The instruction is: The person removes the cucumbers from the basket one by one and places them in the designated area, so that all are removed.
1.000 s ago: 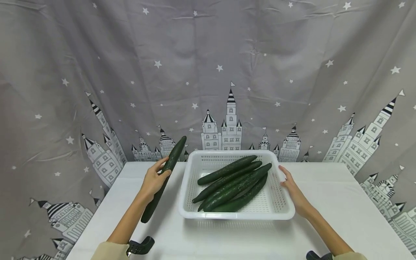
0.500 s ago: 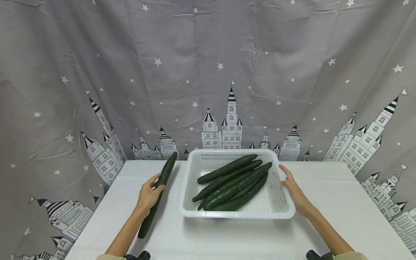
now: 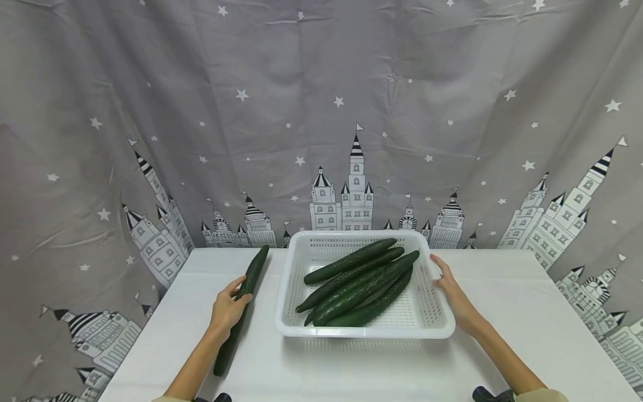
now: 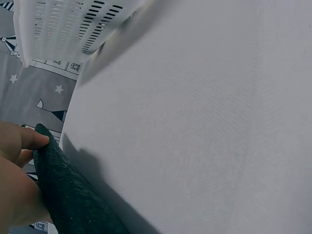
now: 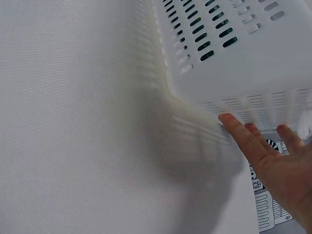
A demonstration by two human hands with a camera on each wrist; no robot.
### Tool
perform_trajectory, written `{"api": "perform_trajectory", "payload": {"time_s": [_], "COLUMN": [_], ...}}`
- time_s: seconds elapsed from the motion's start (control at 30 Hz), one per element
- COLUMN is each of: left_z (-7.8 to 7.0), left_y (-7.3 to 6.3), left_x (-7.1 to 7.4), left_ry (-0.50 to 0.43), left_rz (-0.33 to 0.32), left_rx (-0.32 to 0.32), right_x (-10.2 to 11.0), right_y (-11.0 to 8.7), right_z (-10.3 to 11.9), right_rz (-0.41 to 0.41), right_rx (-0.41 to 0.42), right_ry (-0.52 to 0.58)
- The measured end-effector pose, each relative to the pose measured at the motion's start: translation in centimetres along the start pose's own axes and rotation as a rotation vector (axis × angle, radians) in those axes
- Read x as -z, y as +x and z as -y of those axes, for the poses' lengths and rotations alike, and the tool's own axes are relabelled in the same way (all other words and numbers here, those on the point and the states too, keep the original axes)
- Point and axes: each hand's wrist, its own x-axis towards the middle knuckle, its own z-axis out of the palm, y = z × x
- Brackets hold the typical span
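Observation:
My left hand [image 3: 227, 314] grips a long dark green cucumber [image 3: 255, 272] between thumb and fingers, left of the basket. The cucumber lies low along the white table, its far end near the back edge. Up close in the left wrist view, the cucumber [image 4: 73, 195] casts a shadow beside it. A white perforated plastic basket [image 3: 366, 333] stands mid-table, with several cucumbers [image 3: 372, 290] lying slantwise inside. At its right side is my right hand [image 3: 456, 298]; the right wrist view has that hand's extended fingers [image 5: 243, 139] against the basket's perforated wall [image 5: 273, 58].
White cloth covers the table [image 3: 507, 301]. Behind it hangs a grey curtain [image 3: 402, 139] printed with stars and castles, which also runs down both sides. Dark straps and light sleeves show at the lower edge.
My left hand has lowered the cucumber toward the table, moving left and nearer to me. The right hand has stayed at the basket, and the cucumbers inside have not moved.

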Motion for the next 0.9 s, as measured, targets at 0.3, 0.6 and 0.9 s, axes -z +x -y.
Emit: {"api": "perform_trajectory", "payload": {"time_s": [0.3, 0.6, 0.9], "left_z": [0.34, 0.38, 0.43], "left_y": [0.1, 0.31, 0.51], "left_x": [-0.27, -0.18, -0.61], "left_ry": [0.023, 0.02, 0.015], "left_rz": [-0.003, 0.005, 0.003], "left_rx": [0.011, 0.037, 0.047], "right_x": [-0.1, -0.26, -0.19], "right_y": [0.01, 0.27, 0.04], "right_z": [-0.04, -0.14, 0.1], "right_rz": [0.002, -0.004, 0.006], "right_rx": [0.006, -0.012, -0.004], "right_ry": [0.005, 0.0, -0.004]}}
